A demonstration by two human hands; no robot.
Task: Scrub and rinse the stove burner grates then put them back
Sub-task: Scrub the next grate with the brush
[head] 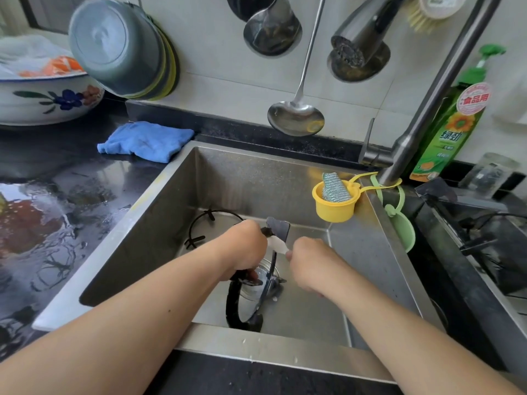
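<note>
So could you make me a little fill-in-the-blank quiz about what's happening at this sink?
1. The left hand holds a black grate upright inside the ____.
2. A second grate lies flat on the sink floor, ____ the left hand.
3. The yellow cup hanging from the faucet holds a ____.
4. A ____ cloth lies on the counter.

Missing words: sink; behind; scouring pad; blue
</note>
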